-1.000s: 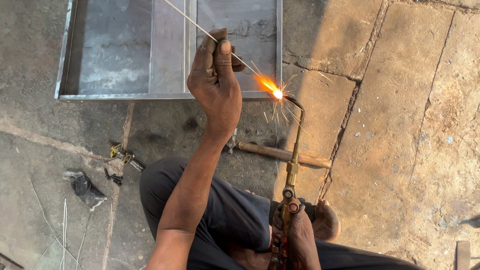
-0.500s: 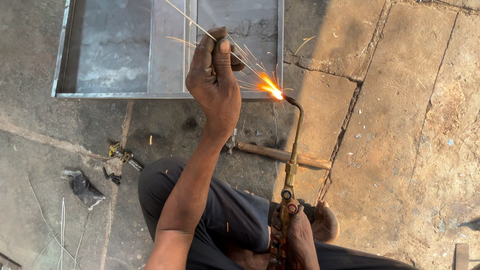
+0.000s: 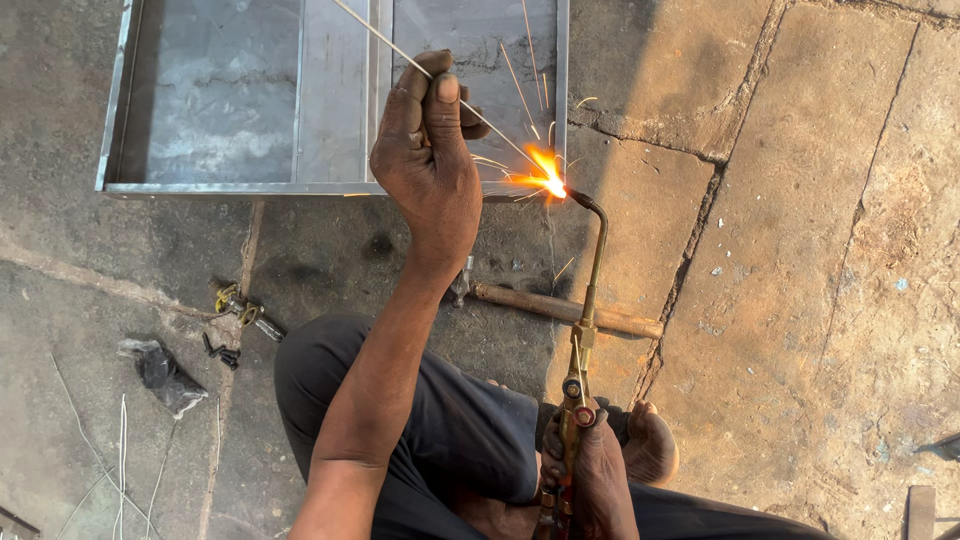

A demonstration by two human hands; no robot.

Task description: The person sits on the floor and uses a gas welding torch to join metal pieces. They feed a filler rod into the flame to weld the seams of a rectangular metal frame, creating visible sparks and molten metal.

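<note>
Gripping the brass-bodied gas torch (image 3: 583,345) low at its valve end, right hand (image 3: 598,478) is wrapped closed around it; the long axis runs away from the body to a flame (image 3: 547,178). Left hand (image 3: 430,160), farther out and left, pinches a thin filler rod (image 3: 470,105) slanting down-right into that flame, at the grey sheet-metal tray's (image 3: 250,188) near rim.

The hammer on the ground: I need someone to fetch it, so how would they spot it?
Start at the metal tray on the stone floor. Just below its right corner, behind the brass torch, lies the hammer. Its long wooden handle sets it apart from the small fittings to the left.
</note>
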